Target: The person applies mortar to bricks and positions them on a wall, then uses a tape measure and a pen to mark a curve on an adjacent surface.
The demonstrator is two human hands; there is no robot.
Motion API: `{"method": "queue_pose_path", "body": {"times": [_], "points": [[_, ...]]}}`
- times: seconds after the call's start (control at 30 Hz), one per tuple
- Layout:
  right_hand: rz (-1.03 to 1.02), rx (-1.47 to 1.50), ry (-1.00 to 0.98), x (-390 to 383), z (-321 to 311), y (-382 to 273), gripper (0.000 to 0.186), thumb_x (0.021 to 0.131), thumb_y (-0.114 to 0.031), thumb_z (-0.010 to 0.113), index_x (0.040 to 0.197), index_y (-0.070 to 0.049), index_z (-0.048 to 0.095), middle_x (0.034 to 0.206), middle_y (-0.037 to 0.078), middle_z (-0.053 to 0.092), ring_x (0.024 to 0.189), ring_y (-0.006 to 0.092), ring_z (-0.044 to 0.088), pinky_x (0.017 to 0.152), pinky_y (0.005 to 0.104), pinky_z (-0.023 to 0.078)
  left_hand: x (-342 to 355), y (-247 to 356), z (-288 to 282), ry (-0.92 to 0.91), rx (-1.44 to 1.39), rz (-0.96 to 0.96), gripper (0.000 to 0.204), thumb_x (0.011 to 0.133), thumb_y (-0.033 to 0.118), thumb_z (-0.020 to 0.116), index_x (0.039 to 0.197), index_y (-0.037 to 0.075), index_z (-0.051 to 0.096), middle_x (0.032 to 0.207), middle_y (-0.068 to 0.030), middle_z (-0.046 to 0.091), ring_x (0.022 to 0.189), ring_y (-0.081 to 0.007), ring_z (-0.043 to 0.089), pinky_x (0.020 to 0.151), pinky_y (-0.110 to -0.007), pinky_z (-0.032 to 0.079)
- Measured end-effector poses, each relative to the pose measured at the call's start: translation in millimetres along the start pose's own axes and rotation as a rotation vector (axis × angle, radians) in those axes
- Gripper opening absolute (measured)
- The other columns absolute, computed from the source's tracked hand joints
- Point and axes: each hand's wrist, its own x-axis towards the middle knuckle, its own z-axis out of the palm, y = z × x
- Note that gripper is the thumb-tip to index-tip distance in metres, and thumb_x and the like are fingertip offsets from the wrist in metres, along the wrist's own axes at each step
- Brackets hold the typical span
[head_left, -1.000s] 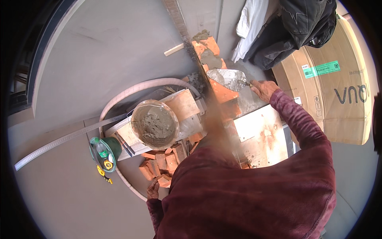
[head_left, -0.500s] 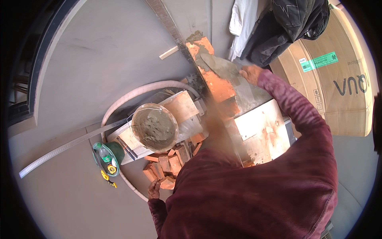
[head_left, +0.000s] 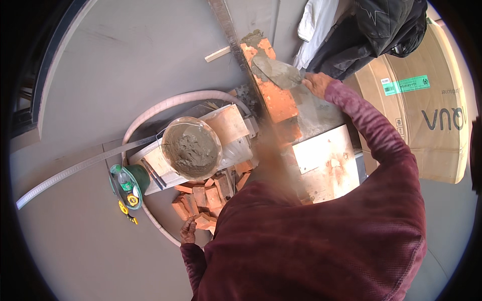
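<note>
In the upper middle, my right hand [head_left: 317, 83] grips the handle of a trowel [head_left: 278, 72], its wide, mortar-smeared blade lying on or just over an orange brick course [head_left: 281, 108]. Grey mortar [head_left: 251, 36] sits at the far end of that course, which runs along a long straight bar [head_left: 232, 35]. Low in the view, my left hand [head_left: 189, 231] is beside a pile of loose broken bricks [head_left: 213, 199], fingers curled; whatever they may hold is too small to make out. A bucket of grey mortar [head_left: 191, 149] stands left of the bricks on boards.
Left are a green bucket with bottle and tape measure [head_left: 142, 181], a metal straightedge [head_left: 60, 179] and a pale hose [head_left: 181, 98]. Right are a large cardboard box [head_left: 411, 125] and dark and white clothing [head_left: 381, 25]. A pale board [head_left: 326, 160] lies near my right forearm.
My right hand and the trowel have moved up and leftward along the brick course, the blade now over its upper part. My left hand has stayed beside the loose bricks.
</note>
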Motion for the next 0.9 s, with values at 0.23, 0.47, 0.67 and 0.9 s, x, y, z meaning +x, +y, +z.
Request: {"method": "queue_pose_path", "body": {"times": [0.23, 0.47, 0.67, 0.9], "points": [[-0.073, -0.448, 0.201, -97.0, -60.6, -54.2, 0.022, 0.095, -0.022, 0.059, 0.112, -0.008, 0.063, 0.107, 0.016, 0.067, 0.097, 0.0349, 0.068, 0.084, 0.0447, 0.056, -31.8, -43.8, 10.7, -0.107, -0.078, -0.068, 0.034, 0.099, 0.02, 0.067, 0.126, 0.0, 0.066, 0.108, -0.0012, 0.068, 0.096, -0.0089, 0.061, 0.089, -0.022, 0.048], [-0.29, -1.416, 0.126, 10.9, -64.3, -156.5, 0.031, 0.092, -0.018, 0.062, 0.123, -0.013, 0.067, 0.107, 0.006, 0.052, 0.103, 0.0232, 0.059, 0.074, 0.0356, 0.052, 40.4, -33.1, 2.9, -0.2, -0.164, 0.287, 0.04, 0.101, 0.023, 0.064, 0.132, -0.001, 0.062, 0.105, -0.0034, 0.07, 0.101, -0.0154, 0.064, 0.091, -0.027, 0.049], [-0.408, -1.522, -0.039, 17.2, -44.9, -199.1, 0.021, 0.089, -0.026, 0.063, 0.103, -0.015, 0.073, 0.108, 0.001, 0.058, 0.107, 0.0203, 0.053, 0.08, 0.0371, 0.038, 54.5, -24.6, 26.9, -0.014, -0.282, 0.296, 0.042, 0.101, 0.024, 0.064, 0.134, -0.001, 0.06, 0.1, -0.0037, 0.071, 0.096, -0.011, 0.064, 0.083, -0.025, 0.051], [-0.12, -0.515, -0.097, -83.1, -79.1, -111.0, 0.031, 0.093, -0.028, 0.064, 0.117, -0.009, 0.067, 0.101, 0.017, 0.072, 0.1, 0.0353, 0.069, 0.084, 0.0462, 0.054, -3.3, -171.7, 27.4, -0.1, -0.261, -0.145, 0.044, 0.098, 0.028, 0.069, 0.131, 0.0, 0.063, 0.113, -0.0054, 0.069, 0.097, -0.0126, 0.064, 0.074, -0.027, 0.052]]}}
